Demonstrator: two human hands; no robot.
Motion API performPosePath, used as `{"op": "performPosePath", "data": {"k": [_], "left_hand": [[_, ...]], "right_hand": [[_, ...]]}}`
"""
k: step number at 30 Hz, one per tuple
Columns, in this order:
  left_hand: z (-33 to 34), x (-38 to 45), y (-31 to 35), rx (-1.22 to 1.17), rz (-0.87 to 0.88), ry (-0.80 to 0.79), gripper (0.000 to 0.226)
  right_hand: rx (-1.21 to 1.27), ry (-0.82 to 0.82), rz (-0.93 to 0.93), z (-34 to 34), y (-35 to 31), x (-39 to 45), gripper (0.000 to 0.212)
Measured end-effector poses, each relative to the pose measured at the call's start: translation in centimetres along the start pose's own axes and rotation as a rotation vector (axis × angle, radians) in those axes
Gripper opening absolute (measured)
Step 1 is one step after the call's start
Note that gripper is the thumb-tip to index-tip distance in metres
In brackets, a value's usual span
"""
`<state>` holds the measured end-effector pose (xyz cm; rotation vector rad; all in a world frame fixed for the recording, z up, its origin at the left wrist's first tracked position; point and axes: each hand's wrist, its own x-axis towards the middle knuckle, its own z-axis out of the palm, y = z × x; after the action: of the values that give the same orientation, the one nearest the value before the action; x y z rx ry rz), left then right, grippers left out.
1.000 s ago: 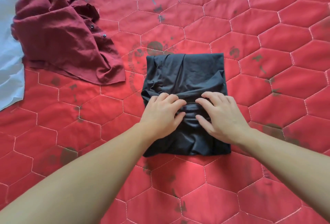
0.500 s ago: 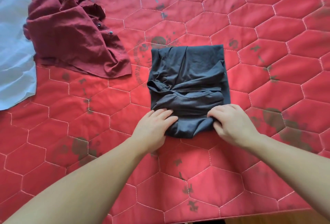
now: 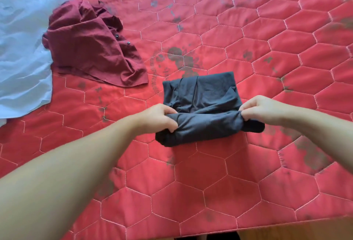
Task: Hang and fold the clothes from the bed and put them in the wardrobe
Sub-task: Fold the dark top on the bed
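Pinching the near fold of the dark grey garment (image 3: 202,109) at both ends, your hands sit level with each other just below the middle of the view: your left hand (image 3: 158,118) has its fingers curled round the left end of the roll, thumb on top, and your right hand (image 3: 261,108) nips the right end between thumb and bent fingers. Between the two grips the cloth is drawn into a thick band, doubled over the flat folded part that lies behind it toward 12 o'clock. A little of the grey cloth pokes out past your right hand toward 3 o'clock, and the lower edge of the bundle rests on the red quilted bedspread (image 3: 267,39). Out from there, at about 10 o'clock from the grey garment, a crumpled maroon shirt (image 3: 89,48) lies in a heap with two small dark buttons showing along its edge; it is near the grey piece but apart from it. Further toward 9 o'clock, touching the maroon shirt's left side, a pale blue garment (image 3: 23,52) is spread flat and runs off the left edge. The bedspread has hexagon stitching and dark faded prints. At 6 o'clock a strip of wooden floor (image 3: 286,230) shows below its near edge.
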<state>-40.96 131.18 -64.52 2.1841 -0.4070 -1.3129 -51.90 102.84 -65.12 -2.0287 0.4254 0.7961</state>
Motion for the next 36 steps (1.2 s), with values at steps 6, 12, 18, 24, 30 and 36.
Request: {"op": "performPosePath", "data": {"k": [6,12,18,24,30,36], "left_hand": [[-0.5,1.6,-0.7,-0.433,-0.086,0.252,0.036],[2.3,3.2,-2.6,-0.854,-0.179,0.406,0.020],[2.9,4.0,-2.5,-1.037,-0.071,0.386,0.017],[0.6,7.4,-1.0,-1.063,-0.053,0.588,0.027],[2.5,8.3,-1.5,-0.835,-0.181,0.631,0.056],[1.9,9.0,-2.1,-0.726,-0.127,0.835,0.018]], "right_hand": [[0.393,0.170,0.113,0.1,-0.5,2.3,0.026],[0.594,0.275,0.155,2.0,0.9,3.9,0.019],[0.801,0.276,0.169,1.2,1.1,4.9,0.020],[0.955,0.331,0.173,-1.2,0.0,7.7,0.013],[0.543,0.355,0.178,0.4,1.2,8.9,0.020],[0.518,0.630,0.079,0.1,1.2,10.2,0.005]]}}
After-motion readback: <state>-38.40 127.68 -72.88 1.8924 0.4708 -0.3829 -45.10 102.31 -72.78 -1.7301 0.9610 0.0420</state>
